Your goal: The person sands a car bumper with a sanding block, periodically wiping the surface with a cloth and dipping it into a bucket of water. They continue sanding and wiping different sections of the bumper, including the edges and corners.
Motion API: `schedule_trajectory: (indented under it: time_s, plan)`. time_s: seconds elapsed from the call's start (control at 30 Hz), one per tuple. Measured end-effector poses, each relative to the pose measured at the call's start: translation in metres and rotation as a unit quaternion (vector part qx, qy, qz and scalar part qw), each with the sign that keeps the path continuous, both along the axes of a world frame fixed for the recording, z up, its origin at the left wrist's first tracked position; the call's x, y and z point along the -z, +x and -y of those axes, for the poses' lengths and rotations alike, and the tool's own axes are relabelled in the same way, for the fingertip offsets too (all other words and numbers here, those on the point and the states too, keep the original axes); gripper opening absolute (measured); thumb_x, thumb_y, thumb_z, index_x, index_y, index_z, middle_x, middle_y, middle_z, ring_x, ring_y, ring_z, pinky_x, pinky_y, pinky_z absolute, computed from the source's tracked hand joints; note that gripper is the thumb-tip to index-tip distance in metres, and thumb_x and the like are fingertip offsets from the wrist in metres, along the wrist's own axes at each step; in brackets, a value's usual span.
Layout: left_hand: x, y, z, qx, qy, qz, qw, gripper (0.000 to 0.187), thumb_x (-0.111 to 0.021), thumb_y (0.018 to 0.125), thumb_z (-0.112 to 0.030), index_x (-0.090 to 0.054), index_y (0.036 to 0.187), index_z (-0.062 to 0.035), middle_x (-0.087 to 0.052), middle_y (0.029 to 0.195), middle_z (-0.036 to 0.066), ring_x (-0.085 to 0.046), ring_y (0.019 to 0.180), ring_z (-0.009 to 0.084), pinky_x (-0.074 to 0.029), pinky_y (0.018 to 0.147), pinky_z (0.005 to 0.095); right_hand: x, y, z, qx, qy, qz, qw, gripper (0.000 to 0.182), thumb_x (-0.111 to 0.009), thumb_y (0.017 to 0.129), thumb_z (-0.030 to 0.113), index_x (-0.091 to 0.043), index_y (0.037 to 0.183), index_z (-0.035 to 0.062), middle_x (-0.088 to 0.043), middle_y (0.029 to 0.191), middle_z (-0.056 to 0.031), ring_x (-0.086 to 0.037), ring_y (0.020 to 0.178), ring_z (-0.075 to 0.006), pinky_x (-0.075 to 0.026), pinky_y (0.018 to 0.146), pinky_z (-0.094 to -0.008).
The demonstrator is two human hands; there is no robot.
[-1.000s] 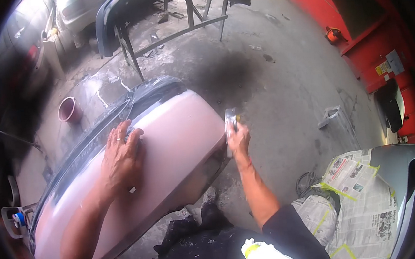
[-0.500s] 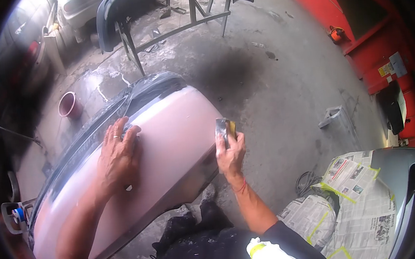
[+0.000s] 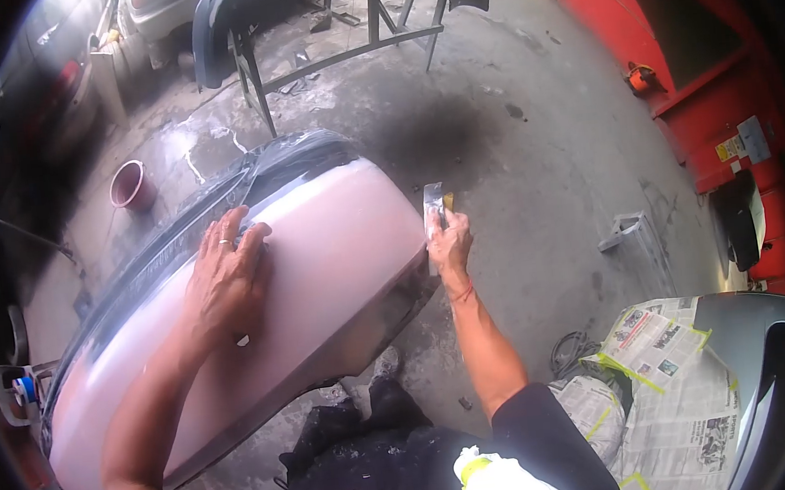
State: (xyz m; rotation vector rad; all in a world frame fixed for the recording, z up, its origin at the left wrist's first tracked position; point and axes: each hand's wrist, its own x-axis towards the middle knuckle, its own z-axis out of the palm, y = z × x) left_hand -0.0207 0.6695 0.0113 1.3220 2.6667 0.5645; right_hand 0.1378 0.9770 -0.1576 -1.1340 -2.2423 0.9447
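Observation:
A long panel (image 3: 334, 222) in pale pink and white lies lengthwise before me, with dark plastic film (image 3: 310, 151) along its far edge. My left hand (image 3: 230, 278), with a ring, rests on the panel near the film. Its fingers are bent around a small dark item that is mostly hidden. Beyond the panel's right end, my right hand (image 3: 450, 240) grips a flat sanding block (image 3: 432, 199), greyish white with a yellow part, held upright at the edge.
Behind the panel stand a dark bumper on a metal stand (image 3: 348, 56) and a reddish bucket (image 3: 131, 186). At right are a red cabinet (image 3: 681, 126), a small grey stand (image 3: 632, 229) and a newspaper-masked car part (image 3: 677, 407). A cable (image 3: 570, 351) lies on the floor.
My right hand has moved up and to the right with the block along the panel's end. My left hand has shifted slightly up. The whole view has tilted a little.

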Motion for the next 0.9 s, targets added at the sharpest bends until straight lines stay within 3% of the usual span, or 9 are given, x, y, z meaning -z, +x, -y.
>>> schedule_trajectory:
  time_s: [0.13,0.27,0.3,0.4,0.5,0.6,0.67,0.77,0.9]
  plan:
    - [0.0,-0.003,-0.001,0.006,-0.01,-0.014,1.0,0.032,-0.054,0.1,-0.026,-0.057,0.127,-0.0081,-0.044,0.146,0.026,-0.039,0.137,0.0502,-0.031,0.117,0.0544,-0.036,0.023,0.099,-0.023,0.172,-0.125,0.977,0.039,-0.068,0.092,0.023,-0.069,0.127,0.0049,-0.059,0.104,-0.0216,-0.061,0.096,-0.0352,-0.053,0.087,-0.0405]
    - [0.0,0.001,0.0,-0.002,-0.013,-0.002,1.0,0.033,-0.054,0.1,-0.026,-0.056,0.127,-0.0076,-0.042,0.148,0.026,-0.038,0.138,0.0503,-0.031,0.116,0.0547,0.009,-0.001,0.004,0.023,0.08,-0.015,0.996,0.029,-0.061,0.098,0.028,-0.069,0.092,0.0004,-0.061,0.1,-0.0246,-0.061,0.086,-0.0404,-0.05,0.077,-0.0462]
    - [0.0,0.001,0.0,0.001,-0.012,-0.004,1.0,0.033,-0.054,0.1,-0.027,-0.056,0.128,-0.0076,-0.041,0.148,0.026,-0.038,0.138,0.0505,-0.031,0.116,0.0549,-0.001,-0.006,-0.012,0.003,-0.04,-0.004,0.999,0.032,-0.06,0.098,0.029,-0.068,0.092,-0.0007,-0.06,0.098,-0.0242,-0.061,0.087,-0.0395,-0.05,0.076,-0.0462]
    - [0.007,-0.001,0.001,0.008,-0.01,-0.043,0.999,0.036,-0.061,0.092,-0.012,-0.054,0.127,-0.0057,-0.043,0.146,0.027,-0.042,0.134,0.0481,-0.036,0.112,0.0537,0.0,0.005,0.018,0.03,0.058,-0.025,0.998,0.029,-0.061,0.097,0.027,-0.07,0.095,-0.0001,-0.06,0.102,-0.0235,-0.062,0.088,-0.0372,-0.05,0.076,-0.0449]
    - [0.001,-0.002,-0.001,0.012,-0.024,0.001,1.0,0.034,-0.056,0.098,-0.021,-0.055,0.129,-0.0071,-0.041,0.148,0.026,-0.037,0.138,0.051,-0.032,0.116,0.0554,-0.069,0.039,0.157,-0.125,0.18,-0.126,0.968,0.044,-0.074,0.085,0.013,-0.07,0.128,0.0092,-0.059,0.122,-0.022,-0.056,0.096,-0.0324,-0.048,0.088,-0.0404]
    - [0.004,-0.002,-0.002,0.004,-0.01,0.0,1.0,0.035,-0.057,0.096,-0.02,-0.055,0.128,-0.0062,-0.041,0.149,0.027,-0.037,0.138,0.0509,-0.032,0.115,0.0554,-0.06,0.048,0.186,-0.179,0.219,-0.19,0.94,0.047,-0.072,0.086,0.016,-0.068,0.132,0.0073,-0.059,0.125,-0.0202,-0.057,0.099,-0.0317,-0.048,0.091,-0.0391]
    - [0.003,-0.001,-0.006,-0.001,-0.025,-0.001,1.0,0.036,-0.058,0.095,-0.019,-0.055,0.129,-0.0057,-0.041,0.148,0.027,-0.039,0.137,0.0511,-0.033,0.115,0.0554,-0.042,0.041,0.116,-0.131,0.253,-0.166,0.944,0.044,-0.069,0.089,0.019,-0.068,0.131,0.0059,-0.06,0.122,-0.0205,-0.058,0.1,-0.0332,-0.049,0.089,-0.0407]
    - [0.006,0.002,0.0,0.005,-0.019,-0.026,0.999,0.036,-0.06,0.095,-0.018,-0.055,0.128,-0.0061,-0.042,0.147,0.027,-0.041,0.135,0.0509,-0.034,0.114,0.0554,0.015,0.013,0.0,-0.004,0.041,-0.081,0.996,0.029,-0.065,0.094,0.028,-0.07,0.093,-0.0013,-0.066,0.083,-0.0181,-0.063,0.073,-0.0325,-0.048,0.066,-0.0442]
    - [0.007,-0.003,-0.006,0.018,-0.002,-0.041,0.999,0.033,-0.059,0.096,-0.018,-0.056,0.126,-0.0066,-0.044,0.146,0.027,-0.044,0.133,0.0491,-0.037,0.112,0.0541,0.055,0.009,-0.036,-0.032,-0.107,-0.115,0.987,0.031,-0.065,0.094,0.032,-0.07,0.092,0.0017,-0.066,0.067,-0.014,-0.059,0.059,-0.032,-0.046,0.061,-0.043]
